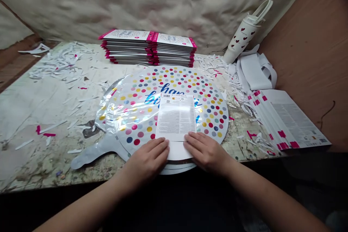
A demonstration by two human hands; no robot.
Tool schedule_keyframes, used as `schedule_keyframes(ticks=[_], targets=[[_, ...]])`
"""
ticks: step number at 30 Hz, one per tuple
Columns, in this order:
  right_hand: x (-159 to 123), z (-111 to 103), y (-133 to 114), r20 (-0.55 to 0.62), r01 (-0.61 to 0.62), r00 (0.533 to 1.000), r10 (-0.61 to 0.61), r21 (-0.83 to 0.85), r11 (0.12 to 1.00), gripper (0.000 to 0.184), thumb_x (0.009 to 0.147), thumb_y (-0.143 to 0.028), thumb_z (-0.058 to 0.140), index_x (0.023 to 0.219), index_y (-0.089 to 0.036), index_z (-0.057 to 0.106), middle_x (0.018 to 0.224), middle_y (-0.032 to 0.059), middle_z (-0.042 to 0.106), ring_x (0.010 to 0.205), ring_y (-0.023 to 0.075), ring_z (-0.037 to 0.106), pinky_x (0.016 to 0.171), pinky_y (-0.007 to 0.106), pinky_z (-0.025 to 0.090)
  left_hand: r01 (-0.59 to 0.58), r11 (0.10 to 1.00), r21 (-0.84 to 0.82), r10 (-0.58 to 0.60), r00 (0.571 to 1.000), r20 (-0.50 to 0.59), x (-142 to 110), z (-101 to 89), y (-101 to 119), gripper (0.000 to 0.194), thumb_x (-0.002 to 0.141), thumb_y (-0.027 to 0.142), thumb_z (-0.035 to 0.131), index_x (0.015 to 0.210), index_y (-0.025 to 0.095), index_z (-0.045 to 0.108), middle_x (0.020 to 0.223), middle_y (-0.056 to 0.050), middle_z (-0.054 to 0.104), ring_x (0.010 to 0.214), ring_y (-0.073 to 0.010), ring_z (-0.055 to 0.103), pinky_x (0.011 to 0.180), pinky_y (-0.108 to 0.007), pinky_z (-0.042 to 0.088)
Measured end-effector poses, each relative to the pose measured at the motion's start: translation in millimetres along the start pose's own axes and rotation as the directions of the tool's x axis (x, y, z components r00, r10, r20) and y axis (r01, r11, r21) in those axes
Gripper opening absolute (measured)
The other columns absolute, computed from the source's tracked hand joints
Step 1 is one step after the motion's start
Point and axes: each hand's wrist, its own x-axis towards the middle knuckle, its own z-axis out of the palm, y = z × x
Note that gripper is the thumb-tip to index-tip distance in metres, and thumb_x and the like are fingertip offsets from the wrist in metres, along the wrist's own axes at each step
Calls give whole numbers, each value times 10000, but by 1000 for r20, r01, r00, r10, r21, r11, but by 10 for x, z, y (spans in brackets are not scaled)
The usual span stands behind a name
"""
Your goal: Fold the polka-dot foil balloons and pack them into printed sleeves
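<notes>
My left fingers point(160, 149) and right fingers point(193, 144) are touching the printed card point(176, 116) ahead, atop the dotted balloon point(136, 114); I cannot tell whether they are pinching. Work here is looking unfinished; beyond, stacked packets point(146, 49) are seeming complete; rightward, printed sheets point(292, 119) are looking unused.

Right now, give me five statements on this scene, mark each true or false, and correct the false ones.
1. The left hand and the right hand both touch the card. True.
2. The card lies on top of the balloon. True.
3. Only one stack stands behind the balloon. False: two stacks of packets stand there, side by side.
4. Scraps lie on both sides of the balloon. True.
5. The cup is plain, with no pattern. False: the cup bears dark red hearts.
</notes>
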Motion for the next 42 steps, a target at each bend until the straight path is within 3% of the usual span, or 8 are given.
schedule_keyframes(ticks=[6,11,16,19,24,29,36,42], targets=[[13,-30,-57,208,-338,932,298,196,920,174,877,-215,466,819,-144,614,816,80,615,808,178,555,729,315,455,212,950,-228,-191,975,111,193,-8,22,157,867,203,454,889,156,603,928,-94,638,911,-218,566,804,-359,471],[218,-20,161,378,-636,739,557,119,763,160,852,-302,514,790,-173,586,784,49,599,740,163,553,670,290,457,582,781,-227,-487,794,364,528,-55,-77,125,842,278,488,765,191,533,726,-20,593,717,-183,556,652,-303,441],[310,-41,269,439,-351,847,301,37,935,411,820,-216,541,1227,-228,487,1359,110,413,1237,281,377,944,429,390,608,788,-94,-547,763,345,561,9,-265,189,786,358,554,839,181,513,884,-68,553,851,-244,534,708,-339,428],[351,-34,234,613,-234,762,209,-40,971,555,819,-106,480,1350,-209,350,1411,144,344,1227,317,405,787,391,500,682,719,-132,-622,717,315,442,-79,-354,204,785,383,531,867,198,508,887,-48,544,826,-224,538,692,-324,427],[474,-63,181,487,-117,844,227,-245,962,413,850,-57,385,1250,-91,483,1236,230,521,916,285,615,584,363,520,807,291,-515,-594,574,564,303,-383,-151,288,800,462,500,755,183,554,705,-9,574,644,-149,530,571,-248,409],[592,-155,88,-26,-59,998,54,-260,964,303,862,-77,406,1083,-26,606,1040,208,649,892,272,632,677,388,512,475,-524,-707,-476,525,706,423,-316,40,416,780,537,528,825,129,599,731,-60,634,647,-132,587,579,-227,461],[576,-73,-82,-140,-158,982,124,-269,950,279,848,-72,439,1044,-40,635,979,189,676,875,258,638,669,362,506,79,-695,-715,-663,317,679,631,-97,-6,127,719,213,693,768,144,599,624,14,613,540,-77,572,539,-181,488],[494,-176,34,-17,-309,950,312,101,946,293,842,-241,537,1094,-102,593,1021,138,664,892,229,616,746,361,499,53,-682,-730,-663,377,647,592,-117,60,152,769,291,629,792,142,645,756,-32,664,698,-129,610,675,-258,511]])
